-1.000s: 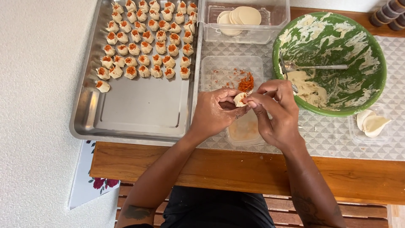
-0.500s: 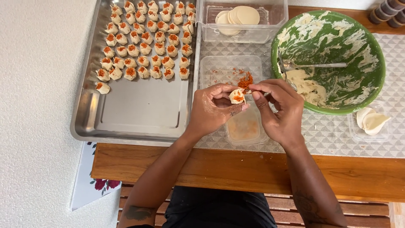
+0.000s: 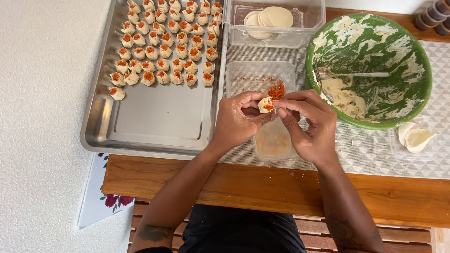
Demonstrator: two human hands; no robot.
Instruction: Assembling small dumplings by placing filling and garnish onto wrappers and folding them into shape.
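Note:
My left hand (image 3: 238, 119) holds a small open-topped dumpling (image 3: 266, 105) with orange shreds on top. My right hand (image 3: 307, 122) pinches the dumpling from the right with thumb and forefinger. Both hands hover over a clear plastic container (image 3: 255, 75) that holds a little pile of orange shreds (image 3: 277, 89). A metal tray (image 3: 154, 117) to the left carries several rows of finished dumplings (image 3: 164, 42) in its far half.
A green bowl (image 3: 412, 56) with pale filling and a spoon (image 3: 351, 74) sits at the right. A clear tub of round wrappers (image 3: 269, 18) stands at the back. Folded wrappers (image 3: 416, 138) lie in a small dish at far right. The wooden table edge (image 3: 262, 185) runs below.
Orange shreds now sit on top of the dumpling, which was plain a second ago. Both hands have stayed over the container, with the right fingers working at the dumpling's top.

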